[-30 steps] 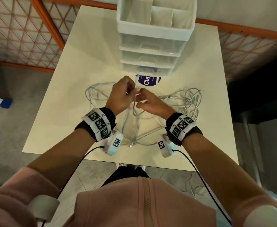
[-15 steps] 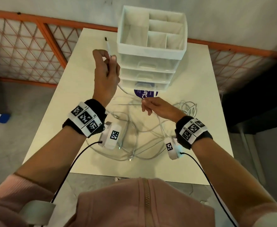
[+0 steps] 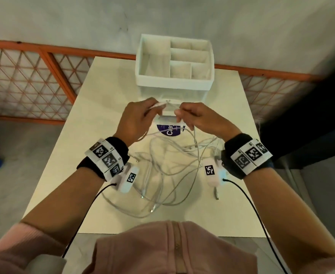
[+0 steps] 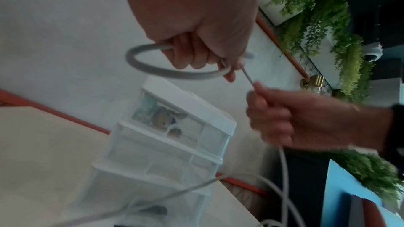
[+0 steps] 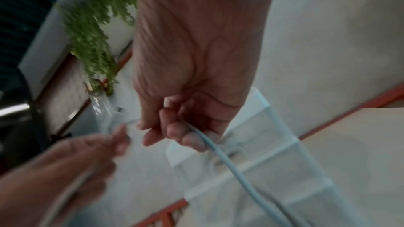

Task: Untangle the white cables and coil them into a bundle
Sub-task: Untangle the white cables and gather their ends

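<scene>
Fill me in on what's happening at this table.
A person is sorting a tangle of white cables on a white table. The left hand grips a small loop of one cable, and the right hand pinches the same cable beside it, above the pile. Most cables lie loose and tangled in front of a white drawer organizer.

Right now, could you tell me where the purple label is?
In the head view, the purple label lies on the table at the foot of the drawer unit, just below the two hands, partly under cable.
</scene>
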Available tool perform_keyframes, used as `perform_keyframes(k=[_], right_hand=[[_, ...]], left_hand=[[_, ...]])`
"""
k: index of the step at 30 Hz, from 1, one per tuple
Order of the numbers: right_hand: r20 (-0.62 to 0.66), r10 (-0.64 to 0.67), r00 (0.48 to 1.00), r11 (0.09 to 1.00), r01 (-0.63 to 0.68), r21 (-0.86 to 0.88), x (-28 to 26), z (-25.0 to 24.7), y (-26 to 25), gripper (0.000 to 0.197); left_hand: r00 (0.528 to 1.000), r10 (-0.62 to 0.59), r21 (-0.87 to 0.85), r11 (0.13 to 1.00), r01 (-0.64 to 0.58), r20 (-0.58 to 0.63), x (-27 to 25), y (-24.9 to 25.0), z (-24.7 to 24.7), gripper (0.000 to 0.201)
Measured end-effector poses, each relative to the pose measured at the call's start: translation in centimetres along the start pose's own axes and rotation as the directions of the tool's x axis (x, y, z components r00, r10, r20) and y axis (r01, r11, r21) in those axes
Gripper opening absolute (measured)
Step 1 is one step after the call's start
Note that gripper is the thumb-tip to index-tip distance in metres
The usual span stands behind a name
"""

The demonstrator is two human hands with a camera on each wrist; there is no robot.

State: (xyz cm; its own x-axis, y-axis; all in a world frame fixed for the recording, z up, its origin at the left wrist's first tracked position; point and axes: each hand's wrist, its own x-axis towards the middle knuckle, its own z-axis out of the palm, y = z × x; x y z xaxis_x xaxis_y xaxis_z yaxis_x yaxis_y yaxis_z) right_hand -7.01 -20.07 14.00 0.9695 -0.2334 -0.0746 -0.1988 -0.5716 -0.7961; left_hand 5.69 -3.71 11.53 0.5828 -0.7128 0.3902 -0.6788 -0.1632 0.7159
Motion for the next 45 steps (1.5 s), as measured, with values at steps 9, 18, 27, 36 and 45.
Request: perform_keyframes(k=[9,18,27,36,45], right_hand=[[0.044,0.330,0.943,0.924,-0.313,-0.219,-4.5,-0.3,10.1,0.026],[0.134,0.090,0.987,0.954,-0.047,-0.296,-1.3,0.0,2.6,0.022],[0.056,0.175,0.983,0.974,-0.164,-0.156,-2.8,0.6,4.8,0.016],[-0.025,0.379,0.925,0.888,-0.372,-0.270,-5.4,2.4,12.4,0.021],[-0.555,0.223,0.801,0.948,-0.310,-0.067,-3.3,-1.5,9.0,0.018]], left_hand=[[0.923,-0.259,0.200,0.925,0.322,-0.285,0.9,-4.9,-5.0,0.029],[0.958,-0.209,-0.006,0.977,0.214,0.199,-0.8,-0.1,2.2,0.031],[0.993,-0.037,0.045,0.998,0.032,0.112,-1.0,0.5,1.1,0.028],[0.943,-0.046,0.024,0.998,0.057,-0.328,-0.3,-1.1,-2.2,0.034],[0.958,-0.286,0.371,0.892,0.258,0.022,-3.5,-5.5,-0.7,0.037]])
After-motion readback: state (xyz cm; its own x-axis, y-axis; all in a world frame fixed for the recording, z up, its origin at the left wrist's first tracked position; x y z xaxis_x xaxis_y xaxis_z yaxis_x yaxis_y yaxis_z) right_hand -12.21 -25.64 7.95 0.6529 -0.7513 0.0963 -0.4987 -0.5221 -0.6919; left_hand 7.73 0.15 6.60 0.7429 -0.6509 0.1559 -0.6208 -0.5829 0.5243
